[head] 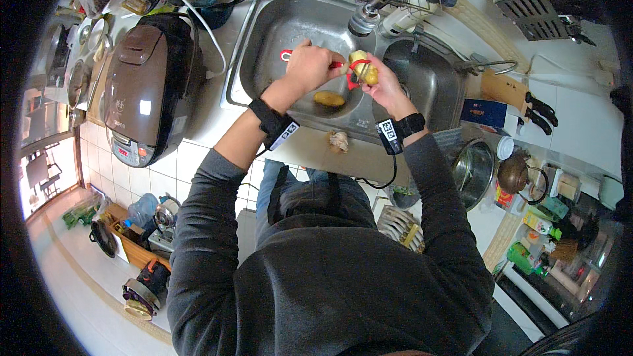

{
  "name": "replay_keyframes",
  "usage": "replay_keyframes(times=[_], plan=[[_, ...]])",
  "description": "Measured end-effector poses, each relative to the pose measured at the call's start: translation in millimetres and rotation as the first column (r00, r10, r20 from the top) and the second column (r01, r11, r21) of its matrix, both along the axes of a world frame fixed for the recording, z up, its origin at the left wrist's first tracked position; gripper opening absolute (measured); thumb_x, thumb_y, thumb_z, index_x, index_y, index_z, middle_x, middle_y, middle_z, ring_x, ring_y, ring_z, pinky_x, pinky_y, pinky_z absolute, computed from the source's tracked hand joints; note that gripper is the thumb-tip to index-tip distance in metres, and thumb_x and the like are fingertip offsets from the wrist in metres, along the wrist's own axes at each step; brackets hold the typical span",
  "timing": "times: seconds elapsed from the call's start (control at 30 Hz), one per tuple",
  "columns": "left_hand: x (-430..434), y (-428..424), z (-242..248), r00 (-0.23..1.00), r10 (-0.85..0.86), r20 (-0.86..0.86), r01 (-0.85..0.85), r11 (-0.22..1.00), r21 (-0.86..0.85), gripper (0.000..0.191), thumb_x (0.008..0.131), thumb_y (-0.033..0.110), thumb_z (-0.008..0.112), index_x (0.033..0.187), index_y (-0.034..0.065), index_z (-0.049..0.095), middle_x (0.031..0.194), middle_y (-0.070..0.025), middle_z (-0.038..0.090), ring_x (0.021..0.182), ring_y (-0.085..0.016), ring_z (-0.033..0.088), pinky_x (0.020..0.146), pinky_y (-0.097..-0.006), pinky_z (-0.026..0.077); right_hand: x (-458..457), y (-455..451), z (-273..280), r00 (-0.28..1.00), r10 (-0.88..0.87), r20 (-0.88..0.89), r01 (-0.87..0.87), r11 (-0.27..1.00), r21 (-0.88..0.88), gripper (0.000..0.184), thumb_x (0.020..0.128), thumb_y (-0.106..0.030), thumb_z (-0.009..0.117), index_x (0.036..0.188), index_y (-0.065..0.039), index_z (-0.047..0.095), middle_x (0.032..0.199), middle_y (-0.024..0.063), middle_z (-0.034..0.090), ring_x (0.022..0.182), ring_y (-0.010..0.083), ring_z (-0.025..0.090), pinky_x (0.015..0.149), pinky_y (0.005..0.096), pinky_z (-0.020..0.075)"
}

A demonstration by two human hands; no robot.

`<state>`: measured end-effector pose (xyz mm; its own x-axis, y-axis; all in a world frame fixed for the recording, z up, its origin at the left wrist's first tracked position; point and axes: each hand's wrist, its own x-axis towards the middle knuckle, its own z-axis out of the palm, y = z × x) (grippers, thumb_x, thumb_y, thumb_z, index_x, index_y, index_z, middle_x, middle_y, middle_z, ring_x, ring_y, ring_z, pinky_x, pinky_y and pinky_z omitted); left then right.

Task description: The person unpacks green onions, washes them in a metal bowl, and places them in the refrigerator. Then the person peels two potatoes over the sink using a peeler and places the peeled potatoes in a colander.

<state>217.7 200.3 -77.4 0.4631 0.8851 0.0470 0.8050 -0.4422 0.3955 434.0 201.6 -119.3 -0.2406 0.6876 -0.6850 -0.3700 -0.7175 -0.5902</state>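
Observation:
My left hand [311, 65] grips the handle of a red peeler [359, 64] above the left bowl of a steel sink [277, 20]. The peeler's head lies against a potato [368, 74], part peeled with pale flesh at its upper end. My right hand [384, 84] holds that potato near the divider between the two bowls. A second, yellow-brown potato [329, 99] rests on the floor of the left bowl, below my hands. The red loop end [286, 55] of some tool shows just left of my left hand. On the sink's front ledge lies a small pale, crumpled piece [339, 141].
A chrome faucet [363, 22] arches over the sink from behind. The brown rice cooker [143, 84] stands at the left, with a white cord beside it. Right of the sink are a knife block [504, 90] with black-handled knives and a steel pot [473, 170].

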Motion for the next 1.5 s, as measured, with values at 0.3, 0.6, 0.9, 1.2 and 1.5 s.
replay_keyframes(times=[0.3, 0.6, 0.9, 1.2, 1.5], plan=[[-45, 27, -12, 0.944, 0.161, 0.288, -0.065, 0.946, -0.316, 0.031, 0.078, 0.047, 0.064, 0.086, 0.0185, 0.072, 0.073, -0.0074, 0.067, 0.066, -0.025, 0.063, 0.067, -0.0352, 0.047, 27, -4, 14, 0.962, 0.151, -0.228, -0.172, 0.982, -0.076, 0.041, 0.088, -0.043, 0.055, 0.108, -0.007, 0.057, 0.087, 0.0079, 0.061, 0.068, 0.0186, 0.057, 0.046, 0.0235, 0.0391], [2, 0, 19, 0.995, -0.058, 0.077, 0.057, 0.998, 0.013, 0.025, 0.078, 0.043, 0.063, 0.086, 0.0207, 0.071, 0.069, -0.0049, 0.066, 0.063, -0.022, 0.06, 0.075, -0.0339, 0.04, 8, -4, 0, 0.983, 0.076, -0.17, -0.085, 0.995, -0.046, 0.041, 0.092, -0.042, 0.044, 0.109, -0.007, 0.056, 0.091, 0.0087, 0.062, 0.084, 0.021, 0.059, 0.066, 0.0278, 0.046], [-38, 22, -6, 0.99, 0.082, -0.113, -0.094, 0.99, -0.109, 0.029, 0.081, 0.046, 0.059, 0.084, 0.0206, 0.071, 0.075, -0.0045, 0.067, 0.072, -0.022, 0.064, 0.075, -0.036, 0.042, 20, -10, 10, 0.892, 0.216, -0.397, -0.255, 0.966, -0.047, 0.041, 0.086, -0.043, 0.049, 0.102, -0.006, 0.057, 0.075, 0.0105, 0.056, 0.056, 0.0147, 0.045, 0.044, 0.0225, 0.0307], [4, 10, 16, 0.998, -0.008, 0.06, 0.01, 1.0, -0.03, 0.022, 0.078, 0.042, 0.062, 0.086, 0.0243, 0.071, 0.068, -0.0036, 0.066, 0.069, -0.022, 0.063, 0.076, -0.0353, 0.041, 11, -4, 5, 0.99, 0.033, -0.137, -0.046, 0.995, -0.092, 0.048, 0.087, -0.05, 0.05, 0.108, -0.008, 0.057, 0.092, 0.0098, 0.063, 0.077, 0.0208, 0.061, 0.066, 0.0335, 0.0488], [-29, 26, -5, 0.981, 0.073, -0.181, -0.093, 0.991, -0.102, 0.027, 0.081, 0.045, 0.057, 0.084, 0.0218, 0.071, 0.074, -0.0044, 0.067, 0.072, -0.023, 0.064, 0.08, -0.038, 0.042, 29, -6, 10, 0.965, 0.168, -0.201, -0.167, 0.986, 0.021, 0.047, 0.089, -0.046, 0.048, 0.115, -0.007, 0.054, 0.102, 0.0119, 0.061, 0.083, 0.0238, 0.059, 0.071, 0.0308, 0.048]])
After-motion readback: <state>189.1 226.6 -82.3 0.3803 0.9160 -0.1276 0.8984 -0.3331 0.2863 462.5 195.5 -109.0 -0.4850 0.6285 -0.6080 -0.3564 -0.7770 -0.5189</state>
